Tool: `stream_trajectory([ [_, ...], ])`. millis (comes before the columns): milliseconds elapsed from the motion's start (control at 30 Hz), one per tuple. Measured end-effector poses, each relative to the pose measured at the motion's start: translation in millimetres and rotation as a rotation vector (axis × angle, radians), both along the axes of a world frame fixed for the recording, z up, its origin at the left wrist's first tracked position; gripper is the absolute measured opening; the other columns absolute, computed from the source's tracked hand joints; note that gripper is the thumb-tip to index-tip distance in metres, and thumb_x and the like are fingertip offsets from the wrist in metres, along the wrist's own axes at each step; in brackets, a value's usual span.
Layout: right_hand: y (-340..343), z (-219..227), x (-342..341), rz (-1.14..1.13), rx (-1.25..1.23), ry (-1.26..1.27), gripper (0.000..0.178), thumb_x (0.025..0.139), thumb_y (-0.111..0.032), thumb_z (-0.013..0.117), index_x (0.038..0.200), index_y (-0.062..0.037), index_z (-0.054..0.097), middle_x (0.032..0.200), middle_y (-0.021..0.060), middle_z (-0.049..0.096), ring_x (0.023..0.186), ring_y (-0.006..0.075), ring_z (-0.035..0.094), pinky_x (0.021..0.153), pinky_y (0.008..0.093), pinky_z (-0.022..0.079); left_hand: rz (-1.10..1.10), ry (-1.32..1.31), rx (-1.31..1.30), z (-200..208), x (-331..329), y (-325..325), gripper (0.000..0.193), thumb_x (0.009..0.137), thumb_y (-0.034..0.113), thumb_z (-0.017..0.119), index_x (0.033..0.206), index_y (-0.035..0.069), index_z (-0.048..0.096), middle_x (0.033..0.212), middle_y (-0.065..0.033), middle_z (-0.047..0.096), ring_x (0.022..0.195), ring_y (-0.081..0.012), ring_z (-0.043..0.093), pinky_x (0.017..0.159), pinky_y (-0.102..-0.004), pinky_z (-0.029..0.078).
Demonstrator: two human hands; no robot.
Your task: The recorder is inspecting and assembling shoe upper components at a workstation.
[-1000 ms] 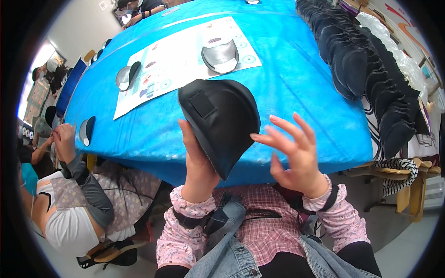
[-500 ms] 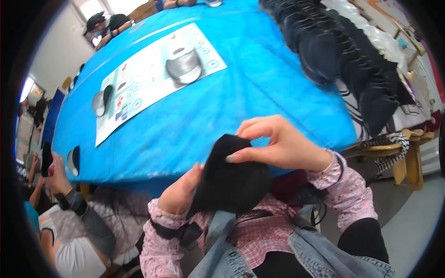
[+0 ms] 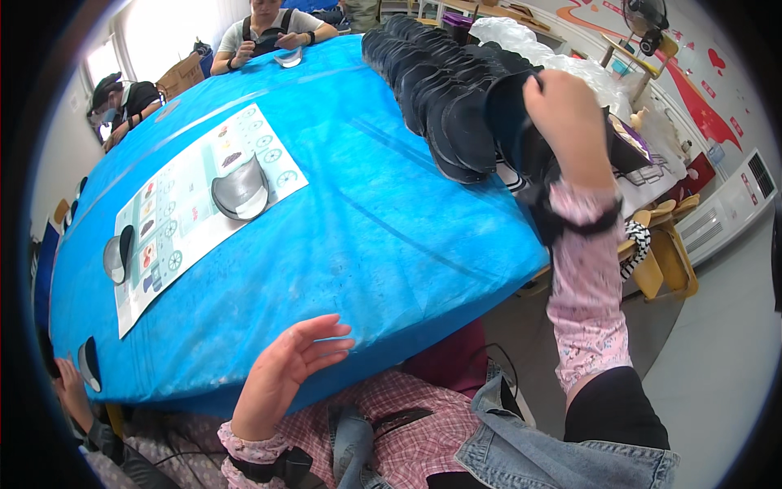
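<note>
At the far right of the table, my right hand (image 3: 568, 122) is closed on the edge of a black curved piece (image 3: 503, 114), shaped like a cap visor. That piece is against a long stack of similar black curved pieces (image 3: 460, 134), so where it parts from the stack is hard to make out. My left hand (image 3: 297, 363) hangs open over the near table edge, fingers apart and holding nothing. Left of the stack, a silver-grey curved visor piece (image 3: 239, 191) rests on a printed sheet (image 3: 175, 236).
A blue cover (image 3: 366, 269) spreads over the table. Another grey-and-black visor piece (image 3: 119, 254) lies at the sheet's left edge, and one more (image 3: 90, 364) near a co-worker's hand (image 3: 72, 391). Across the table a person (image 3: 265, 37) handles a black piece. Yellow stools (image 3: 672, 257) stand at right.
My right hand has gone from in front of me to the stack at the far right. My left hand no longer holds the black piece and is now open. The view has swung right.
</note>
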State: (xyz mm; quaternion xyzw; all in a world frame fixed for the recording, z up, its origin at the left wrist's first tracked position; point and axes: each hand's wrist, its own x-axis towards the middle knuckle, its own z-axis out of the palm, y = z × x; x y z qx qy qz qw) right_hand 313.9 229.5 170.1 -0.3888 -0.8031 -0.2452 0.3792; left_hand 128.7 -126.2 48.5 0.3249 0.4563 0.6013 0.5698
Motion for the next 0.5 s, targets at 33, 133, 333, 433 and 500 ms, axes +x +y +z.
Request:
stream_trajectory([
  [33,18,-4,-8,-0.037,-0.033,-0.064,0.037,0.087,-0.032,0.052,0.074,0.0006,0.064,0.071,0.0214,0.063,0.071,0.0370,0.064,0.065,0.0396,0.052,0.007,-0.012,0.008,-2,1,2,0.056,0.097,0.039,0.035,0.131,-0.006,0.040,0.127,-0.0201,0.050,0.115,-0.0312,0.052,0.100,-0.0413,0.040],
  [133,17,-10,-38,0.205,-0.810,0.201,0.054,0.088,-0.045,0.053,0.083,0.0073,0.062,0.069,0.0214,0.063,0.070,0.0335,0.065,0.068,0.0368,0.052,0.037,-0.009,-0.017,1,3,-2,0.053,0.098,0.036,0.036,0.129,-0.006,0.041,0.123,-0.0197,0.052,0.112,-0.0307,0.054,0.098,-0.0405,0.042],
  [333,17,-80,-22,0.590,-0.512,0.027,0.054,0.083,-0.041,0.064,0.105,0.0078,0.059,0.103,0.0231,0.059,0.093,0.0349,0.060,0.080,0.0363,0.048,0.102,-0.065,-0.070,4,-3,-19,0.046,0.099,0.028,0.035,0.129,-0.006,0.042,0.123,-0.0195,0.053,0.113,-0.0267,0.053,0.099,-0.0366,0.041],
  [433,-11,-108,-38,0.654,-0.342,0.012,0.053,0.085,-0.041,0.062,0.108,0.0066,0.057,0.107,0.0217,0.056,0.100,0.0346,0.056,0.087,0.0378,0.045,0.173,-0.018,-0.104,3,-4,-13,0.048,0.098,0.031,0.038,0.128,-0.006,0.043,0.120,-0.0185,0.054,0.110,-0.0276,0.055,0.096,-0.0386,0.043],
  [500,-38,-116,-49,0.737,-0.488,0.001,0.054,0.087,-0.040,0.060,0.112,0.0068,0.054,0.108,0.0212,0.055,0.101,0.0346,0.055,0.088,0.0395,0.044,0.153,-0.023,-0.107,2,-4,-6,0.048,0.098,0.031,0.039,0.127,-0.006,0.043,0.120,-0.0186,0.054,0.110,-0.0274,0.055,0.096,-0.0382,0.043],
])
